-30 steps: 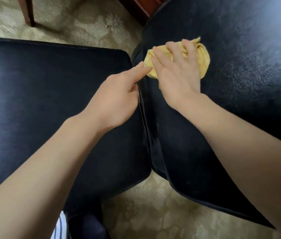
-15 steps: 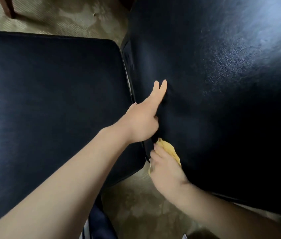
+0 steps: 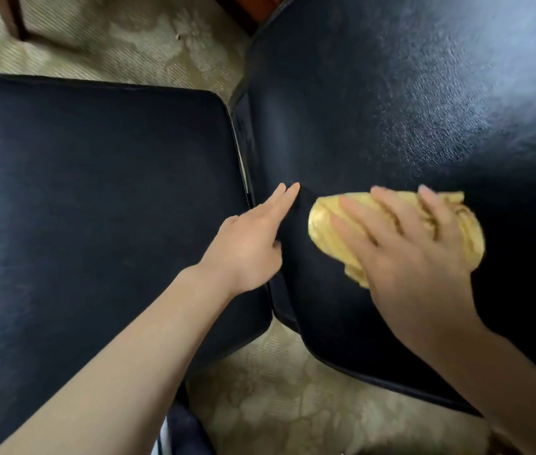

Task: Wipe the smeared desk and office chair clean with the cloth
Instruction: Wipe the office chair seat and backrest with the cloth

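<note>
On the black, grainy leather-look backrest (image 3: 391,103) of an office chair, a person's right hand (image 3: 401,254) lies flat with fingers spread wide, palm pressing a crumpled yellow cloth (image 3: 322,224) against the upholstery. The cloth is bunched into a rough oval whose long axis runs left to right across the frame, one rounded end showing past the thumb side of the hand and the other end poking out beyond the outer fingers; hand and cloth are both softened by motion blur. The fingers point up the frame, away from the wearer. Just beside the cloth, the left hand (image 3: 250,244) rests on the same black surface near the seam, two straight fingers (image 3: 288,195) extended and held together, the rest curled in; it holds nothing. To the left, the chair's flat black padded seat (image 3: 95,192), with rounded corners and a piped edge, meets the backrest along a narrow gap. Pale beige carpet (image 3: 276,405) with a raised floral pattern shows beneath and beyond the chair, and a dark wooden furniture leg (image 3: 13,18) stands on it at the upper left corner. Both bare forearms reach in from the bottom edge of the frame.
</note>
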